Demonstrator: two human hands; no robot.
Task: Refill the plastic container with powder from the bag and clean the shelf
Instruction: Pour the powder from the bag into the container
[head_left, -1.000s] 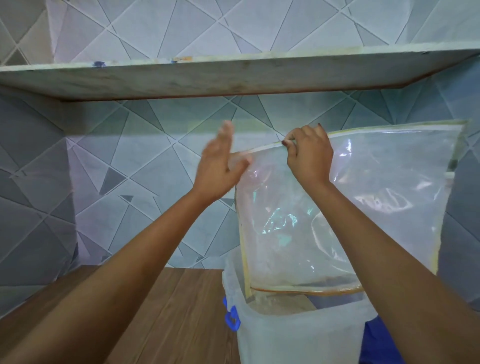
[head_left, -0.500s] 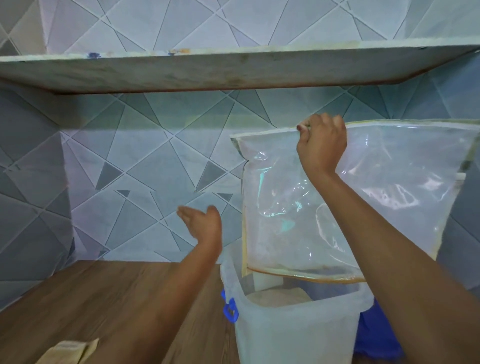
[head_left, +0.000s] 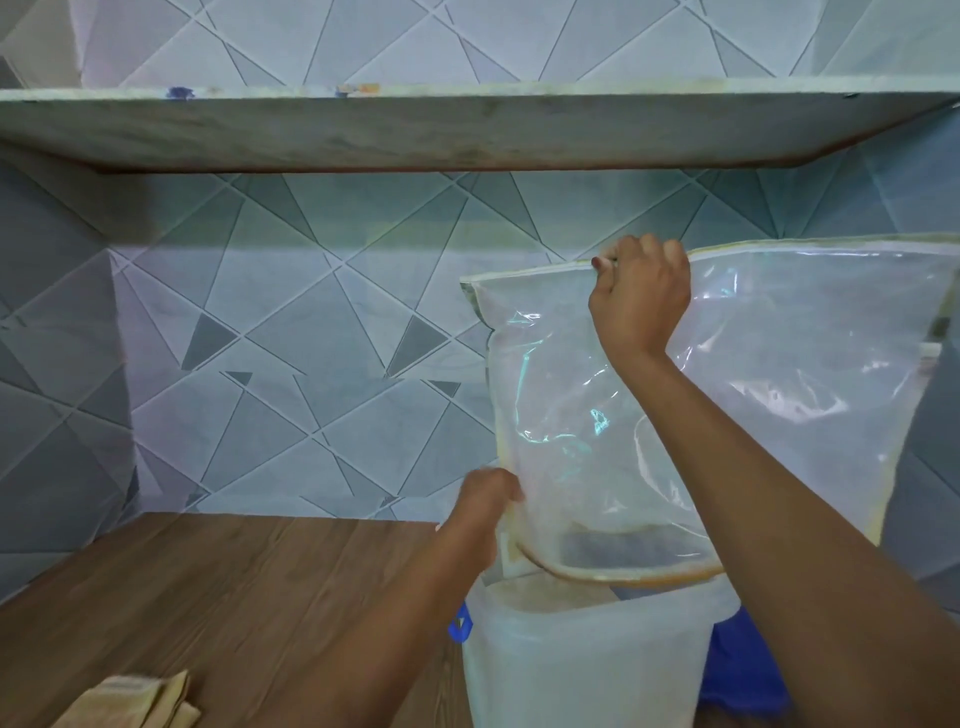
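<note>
Geometric grey tiles cover the wall behind, with a pale stone shelf (head_left: 467, 124) running overhead and a wood-grain surface (head_left: 234, 587) below. On that surface, near the right, sits the translucent plastic container (head_left: 587, 660) with a blue latch (head_left: 460, 626) on its side. Tan powder (head_left: 550, 597) shows inside it, just under the rim.

Held upside down over the container is the clear plastic bag (head_left: 779, 395), mouth pointing down into the opening. It looks basically empty, so my guess is the pour is almost done. The right hand (head_left: 641, 306) is pinched shut on the top seam, carrying the weight. The left hand (head_left: 488, 506) is down at the bag's lower left edge, touching it, though it's blurry, so I can't tell if it's actually gripping or just resting there.

If I were doing this bit: keep the mouth inside the rim, hold the top seam high so the film hangs straight, and tap or flick the side gently so leftover dust slides down instead of puffing out. Don't yank the bag away fast either.

A folded beige cloth (head_left: 140, 704) sits at the bottom left, probably meant for the wipe-down.
</note>
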